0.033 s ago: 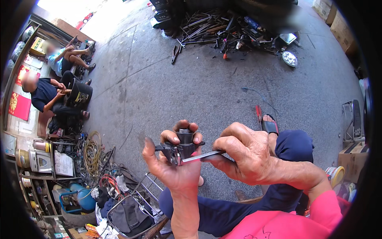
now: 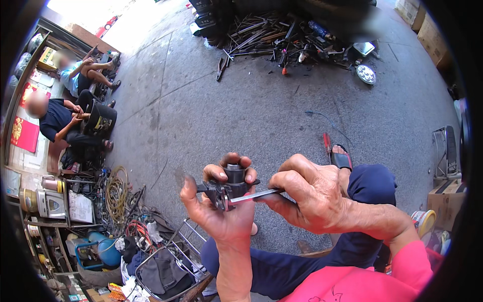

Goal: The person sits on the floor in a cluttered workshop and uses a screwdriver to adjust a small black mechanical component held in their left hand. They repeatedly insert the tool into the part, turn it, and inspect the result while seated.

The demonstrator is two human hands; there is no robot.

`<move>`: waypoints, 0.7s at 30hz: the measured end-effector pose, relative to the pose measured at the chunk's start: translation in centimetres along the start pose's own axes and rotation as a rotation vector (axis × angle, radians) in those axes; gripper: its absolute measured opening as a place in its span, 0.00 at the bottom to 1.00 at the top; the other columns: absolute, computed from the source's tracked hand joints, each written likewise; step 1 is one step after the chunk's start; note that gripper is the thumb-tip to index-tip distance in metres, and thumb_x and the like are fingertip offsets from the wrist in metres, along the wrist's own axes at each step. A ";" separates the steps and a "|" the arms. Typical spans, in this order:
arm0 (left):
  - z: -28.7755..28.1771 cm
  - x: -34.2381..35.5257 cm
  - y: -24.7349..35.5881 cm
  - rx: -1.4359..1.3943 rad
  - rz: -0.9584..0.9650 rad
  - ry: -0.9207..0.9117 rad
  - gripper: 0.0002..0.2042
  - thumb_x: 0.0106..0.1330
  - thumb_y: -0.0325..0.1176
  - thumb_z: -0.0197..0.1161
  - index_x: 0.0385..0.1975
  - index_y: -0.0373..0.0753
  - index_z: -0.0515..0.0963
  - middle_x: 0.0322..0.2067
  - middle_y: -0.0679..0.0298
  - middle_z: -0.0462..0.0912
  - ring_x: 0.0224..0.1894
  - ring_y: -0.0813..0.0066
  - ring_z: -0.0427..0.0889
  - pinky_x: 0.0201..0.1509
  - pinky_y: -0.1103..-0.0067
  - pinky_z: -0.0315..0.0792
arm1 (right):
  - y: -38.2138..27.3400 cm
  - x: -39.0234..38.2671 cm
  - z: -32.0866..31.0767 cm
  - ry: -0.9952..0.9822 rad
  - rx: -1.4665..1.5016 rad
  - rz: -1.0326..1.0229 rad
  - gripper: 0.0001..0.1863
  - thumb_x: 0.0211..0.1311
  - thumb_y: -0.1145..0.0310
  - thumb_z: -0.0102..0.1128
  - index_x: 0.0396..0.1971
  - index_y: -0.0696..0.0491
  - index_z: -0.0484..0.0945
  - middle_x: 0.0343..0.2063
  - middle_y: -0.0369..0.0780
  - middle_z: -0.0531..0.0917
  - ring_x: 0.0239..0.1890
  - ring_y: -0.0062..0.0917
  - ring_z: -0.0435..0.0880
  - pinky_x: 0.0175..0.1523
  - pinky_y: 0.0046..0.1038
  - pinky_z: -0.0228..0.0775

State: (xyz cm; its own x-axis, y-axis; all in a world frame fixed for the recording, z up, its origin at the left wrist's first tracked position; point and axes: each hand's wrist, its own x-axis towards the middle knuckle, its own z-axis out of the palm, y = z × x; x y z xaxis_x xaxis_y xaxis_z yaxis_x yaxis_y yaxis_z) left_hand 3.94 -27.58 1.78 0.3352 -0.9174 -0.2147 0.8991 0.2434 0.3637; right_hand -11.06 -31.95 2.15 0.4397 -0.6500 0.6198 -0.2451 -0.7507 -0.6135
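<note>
My left hand is palm up, its fingers curled around a black mechanical part with a round body, a silvery metal centre and side lugs. The thumb stands up away from it on the left. My right hand pinches a thin, flat metal strip between thumb and fingers. The far end of this strip touches or lies right against the lower side of the black part, near a small bracket; exact contact cannot be made out. Its near end is hidden in my fingers, so its kind is unclear.
A red-handled screwdriver lies by my sandalled foot. Far ahead is a heap of tools, with pliers and a round lamp around it. Two people sit at left near a black bucket. A wire rack stands lower left.
</note>
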 end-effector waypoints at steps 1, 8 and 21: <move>-0.1 -0.1 0.0 -0.009 -0.015 -0.040 0.25 0.60 0.55 0.52 0.27 0.33 0.71 0.39 0.44 0.75 0.42 0.51 0.73 0.43 0.64 0.67 | 0.2 0.0 0.1 -0.001 0.003 0.011 0.15 0.41 0.67 0.72 0.30 0.52 0.76 0.22 0.36 0.71 0.21 0.25 0.78 0.20 0.26 0.67; -0.3 -0.2 0.1 0.150 0.035 -0.272 0.29 0.58 0.59 0.50 0.34 0.31 0.70 0.34 0.45 0.75 0.37 0.49 0.76 0.42 0.62 0.70 | 0.2 0.1 -0.2 -0.020 -0.001 0.016 0.13 0.44 0.66 0.70 0.29 0.52 0.76 0.23 0.36 0.72 0.19 0.23 0.78 0.19 0.25 0.67; -0.2 -0.4 0.2 0.368 -0.049 -0.170 0.26 0.60 0.55 0.44 0.29 0.32 0.71 0.29 0.50 0.74 0.34 0.57 0.74 0.41 0.67 0.69 | 0.3 -0.5 0.1 -0.107 -0.048 -0.004 0.13 0.48 0.61 0.68 0.27 0.53 0.76 0.22 0.36 0.71 0.16 0.24 0.77 0.16 0.26 0.67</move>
State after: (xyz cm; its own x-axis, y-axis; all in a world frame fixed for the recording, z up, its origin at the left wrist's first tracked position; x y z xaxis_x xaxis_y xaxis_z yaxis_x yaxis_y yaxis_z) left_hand 4.00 -27.12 1.78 0.2154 -0.9715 -0.0986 0.7419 0.0972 0.6634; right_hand -11.29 -31.83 1.58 0.5296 -0.6325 0.5651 -0.2830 -0.7599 -0.5852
